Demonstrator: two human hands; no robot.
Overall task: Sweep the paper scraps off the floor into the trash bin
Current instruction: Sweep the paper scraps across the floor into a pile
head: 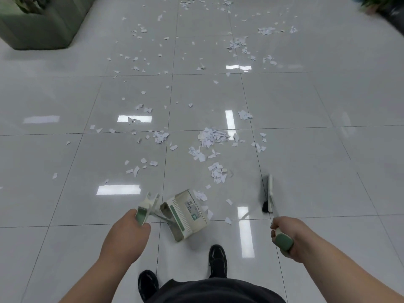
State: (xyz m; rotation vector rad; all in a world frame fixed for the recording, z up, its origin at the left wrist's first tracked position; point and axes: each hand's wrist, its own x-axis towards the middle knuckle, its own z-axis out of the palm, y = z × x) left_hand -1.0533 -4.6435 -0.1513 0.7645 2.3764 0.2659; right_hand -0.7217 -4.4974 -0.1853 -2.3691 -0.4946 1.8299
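White paper scraps [211, 136] lie scattered over the glossy grey tiled floor, with denser heaps just ahead of me and more far up the aisle. My left hand [127, 232] grips the green-and-cream handle of a dustpan [185, 213], whose pan hangs tilted just above the floor in front of my feet. My right hand [286, 234] grips the green end of a broom handle. The broom head [268, 194], cream with dark bristles, sits to the right of the nearest scraps. No trash bin shows clearly.
A green planter box [41, 25] stands at the far left. A dark object with foliage [391, 9], blurred, sits at the far right corner. My two black shoes [217, 259] stand on the tiles below the dustpan. Ceiling lights glare off the floor.
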